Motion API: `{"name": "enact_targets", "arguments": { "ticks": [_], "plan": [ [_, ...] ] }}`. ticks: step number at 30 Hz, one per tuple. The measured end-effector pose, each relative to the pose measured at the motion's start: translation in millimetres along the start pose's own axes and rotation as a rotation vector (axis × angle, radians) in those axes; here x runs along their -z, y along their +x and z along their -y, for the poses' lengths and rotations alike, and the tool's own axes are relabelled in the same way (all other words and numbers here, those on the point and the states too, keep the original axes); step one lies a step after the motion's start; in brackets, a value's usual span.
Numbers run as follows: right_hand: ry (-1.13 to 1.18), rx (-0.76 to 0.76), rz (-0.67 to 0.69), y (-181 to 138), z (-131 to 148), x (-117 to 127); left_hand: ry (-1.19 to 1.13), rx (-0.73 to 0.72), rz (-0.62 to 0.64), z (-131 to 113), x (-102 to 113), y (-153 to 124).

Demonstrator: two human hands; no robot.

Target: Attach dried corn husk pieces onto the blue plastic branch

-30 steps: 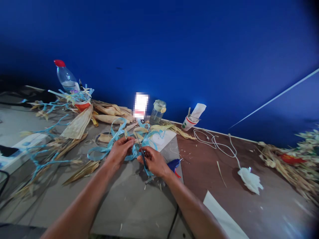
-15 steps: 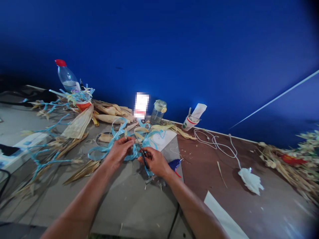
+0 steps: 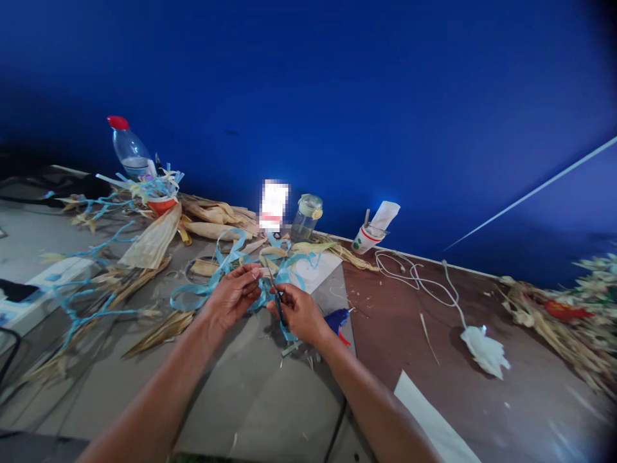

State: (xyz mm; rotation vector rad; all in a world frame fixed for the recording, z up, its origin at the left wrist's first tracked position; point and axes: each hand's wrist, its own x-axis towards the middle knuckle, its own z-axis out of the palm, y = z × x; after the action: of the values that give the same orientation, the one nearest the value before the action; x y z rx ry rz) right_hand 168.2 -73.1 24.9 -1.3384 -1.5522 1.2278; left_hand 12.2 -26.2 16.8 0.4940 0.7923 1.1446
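My right hand is closed on a pair of scissors, whose blades point up and to the left. Just left of them, my left hand pinches a small pale strip of husk, its fingertips close to the blades. Loops of light blue ribbon lie behind and around both hands. A white sheet of paper is beyond my right hand. Partly covered by my right wrist is a blue tool with a red part.
Dried corn husks lie along the wall. At the left are blue-wrapped stems and a red-capped bottle. A lit screen, a clear drinking bottle, a paper cup and a white cable line the back.
My left fingers have shifted slightly and curled in, and the pale piece now lies nearer the scissor blades. My right hand has barely moved.
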Motion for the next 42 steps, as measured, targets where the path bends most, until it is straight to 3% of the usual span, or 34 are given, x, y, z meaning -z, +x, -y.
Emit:
{"name": "enact_targets", "arguments": {
  "ticks": [10, 16, 42],
  "plan": [
    [0.104, -0.021, 0.034, 2, -8, -3, 0.012, -0.079, -0.077, -1, 0, 0],
    [-0.011, 0.002, 0.037, 1, -6, 0, 0.086, -0.064, -0.177, -3, -3, -2],
    [-0.073, 0.012, 0.063, 2, -17, -2, 0.177, -0.101, -0.141, -5, 0, 0]
  ]
}}
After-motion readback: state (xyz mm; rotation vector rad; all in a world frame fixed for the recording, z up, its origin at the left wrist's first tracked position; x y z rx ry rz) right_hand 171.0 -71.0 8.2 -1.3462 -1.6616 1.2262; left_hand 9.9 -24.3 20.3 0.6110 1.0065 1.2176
